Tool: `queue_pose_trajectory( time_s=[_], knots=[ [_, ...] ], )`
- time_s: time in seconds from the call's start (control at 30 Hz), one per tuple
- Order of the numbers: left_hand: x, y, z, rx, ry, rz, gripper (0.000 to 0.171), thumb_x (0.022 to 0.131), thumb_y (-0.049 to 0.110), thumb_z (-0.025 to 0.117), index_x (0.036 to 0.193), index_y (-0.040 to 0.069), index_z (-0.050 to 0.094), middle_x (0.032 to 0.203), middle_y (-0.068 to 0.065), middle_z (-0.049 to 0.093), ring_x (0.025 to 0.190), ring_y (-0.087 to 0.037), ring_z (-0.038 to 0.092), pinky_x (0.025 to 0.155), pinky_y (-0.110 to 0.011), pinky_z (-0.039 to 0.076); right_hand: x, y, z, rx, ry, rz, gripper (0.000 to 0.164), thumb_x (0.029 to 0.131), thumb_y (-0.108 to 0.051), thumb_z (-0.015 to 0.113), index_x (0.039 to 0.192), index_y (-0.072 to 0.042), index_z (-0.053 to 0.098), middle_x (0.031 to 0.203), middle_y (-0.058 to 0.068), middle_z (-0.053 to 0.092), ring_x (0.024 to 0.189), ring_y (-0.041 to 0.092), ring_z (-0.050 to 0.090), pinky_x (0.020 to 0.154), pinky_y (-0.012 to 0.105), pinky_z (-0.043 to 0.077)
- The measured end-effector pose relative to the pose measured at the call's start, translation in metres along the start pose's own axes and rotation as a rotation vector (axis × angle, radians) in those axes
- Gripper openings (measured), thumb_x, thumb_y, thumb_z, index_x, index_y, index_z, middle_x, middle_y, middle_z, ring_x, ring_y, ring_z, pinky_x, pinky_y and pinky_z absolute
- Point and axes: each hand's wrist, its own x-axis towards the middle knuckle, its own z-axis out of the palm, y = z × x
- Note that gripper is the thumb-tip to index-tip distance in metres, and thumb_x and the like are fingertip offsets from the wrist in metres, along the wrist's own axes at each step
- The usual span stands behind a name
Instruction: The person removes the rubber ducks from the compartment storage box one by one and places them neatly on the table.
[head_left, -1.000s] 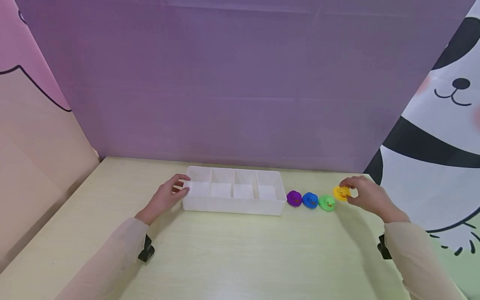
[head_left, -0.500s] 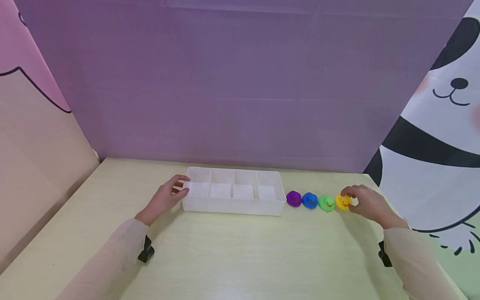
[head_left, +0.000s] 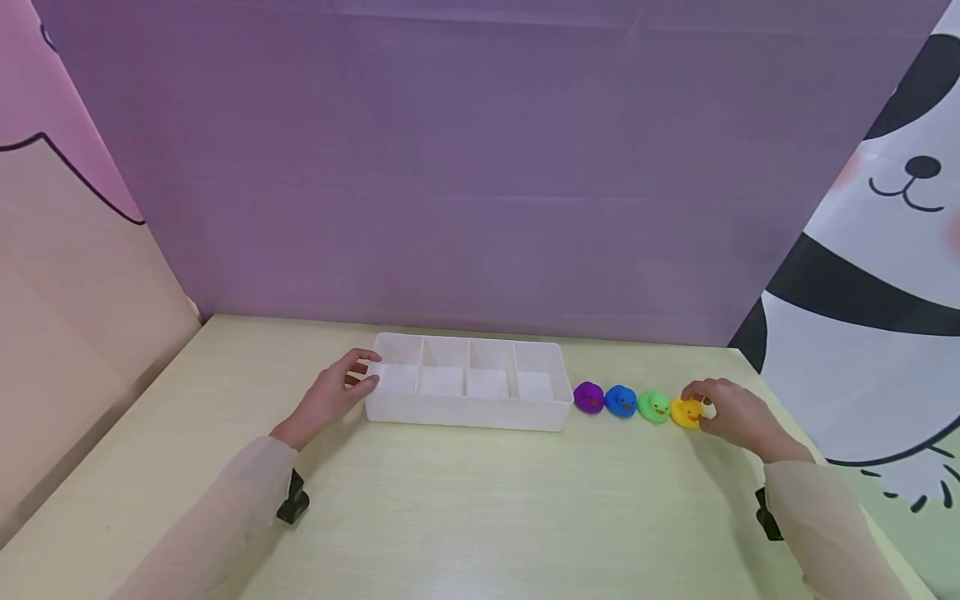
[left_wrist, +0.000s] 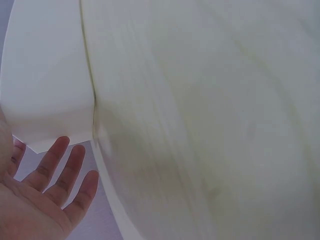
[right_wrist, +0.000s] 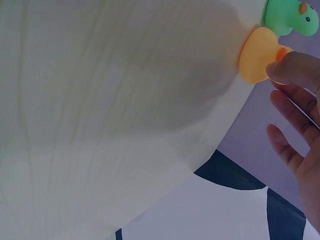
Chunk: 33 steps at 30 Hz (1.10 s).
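In the head view, a white four-compartment box [head_left: 465, 412] stands toward the back of the table. My left hand [head_left: 330, 398] is at its left end, fingertips right at the end wall. The left wrist view shows the fingers [left_wrist: 59, 175] of that hand extended and spread beside the box [left_wrist: 47, 65]. Right of the box is a row of toy ducks: purple [head_left: 588, 397], blue [head_left: 621, 401], green [head_left: 654, 407] and yellow [head_left: 686, 413]. Between thumb and index finger my right hand [head_left: 738, 419] pinches the yellow duck [right_wrist: 256, 57], its other fingers loosely extended.
The pale wooden table [head_left: 465, 508] ends at a purple backdrop [head_left: 480, 167]. A panda-print cloth [head_left: 885, 333] hangs beyond the table's right edge. All four box compartments show bare floors.
The yellow duck has come down and nearer in my right hand, from behind the green duck to the row's right end. My left hand and the box have stayed put.
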Motion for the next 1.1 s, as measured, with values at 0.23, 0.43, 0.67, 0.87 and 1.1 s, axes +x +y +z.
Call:
queue_pose_trajectory(
  time_s=[0.23, 0.43, 0.67, 0.87, 1.1],
  knots=[
    [0.0012, -0.0005, 0.0004, -0.001, -0.005, -0.002, 0.037, 0.091, 0.025, 0.053, 0.126, 0.016, 0.046, 0.121, -0.018, 0.054, 0.1, -0.03, 0.057, 0.083, -0.042, 0.049, 0.0001, 0.0025, 0.0005, 0.014, 0.001, 0.009, 0.033, 0.067, 0.001, 0.072, 0.099, -0.003, 0.063, 0.094, 0.014, 0.063, 0.083, 0.029, 0.055, 0.072, 0.046, 0.051],
    [0.0025, -0.0025, 0.0012, 0.0, 0.0, 0.0, 0.035, 0.091, 0.025, 0.054, 0.125, 0.017, 0.047, 0.121, -0.019, 0.054, 0.1, -0.03, 0.057, 0.083, -0.042, 0.049, 0.0008, 0.0032, 0.0001, 0.028, -0.006, 0.012, 0.034, 0.068, 0.002, 0.072, 0.1, -0.002, 0.063, 0.095, 0.015, 0.063, 0.083, 0.03, 0.055, 0.073, 0.047, 0.051],
    [0.001, -0.0017, 0.0012, 0.0, -0.007, 0.008, 0.034, 0.091, 0.023, 0.053, 0.124, 0.017, 0.047, 0.121, -0.019, 0.054, 0.1, -0.03, 0.056, 0.083, -0.042, 0.049, 0.0003, 0.0042, -0.0002, 0.043, -0.008, 0.008, 0.034, 0.067, 0.004, 0.071, 0.1, -0.002, 0.062, 0.096, 0.015, 0.063, 0.084, 0.03, 0.055, 0.072, 0.047, 0.051],
    [0.0005, -0.0013, 0.0005, 0.004, -0.004, 0.008, 0.035, 0.091, 0.024, 0.053, 0.125, 0.017, 0.047, 0.121, -0.019, 0.054, 0.1, -0.03, 0.056, 0.083, -0.042, 0.049, 0.0011, 0.0048, 0.0001, 0.046, -0.014, 0.01, 0.034, 0.068, 0.004, 0.071, 0.101, -0.002, 0.062, 0.097, 0.016, 0.063, 0.084, 0.03, 0.055, 0.072, 0.047, 0.051],
    [0.0012, -0.0016, -0.001, 0.004, -0.011, 0.007, 0.036, 0.091, 0.025, 0.054, 0.126, 0.017, 0.046, 0.121, -0.018, 0.054, 0.101, -0.031, 0.056, 0.083, -0.043, 0.05, 0.0013, 0.0051, 0.0003, 0.041, -0.003, -0.002, 0.036, 0.068, 0.004, 0.071, 0.103, -0.002, 0.062, 0.1, 0.018, 0.063, 0.085, 0.03, 0.055, 0.073, 0.046, 0.051]
  ],
)
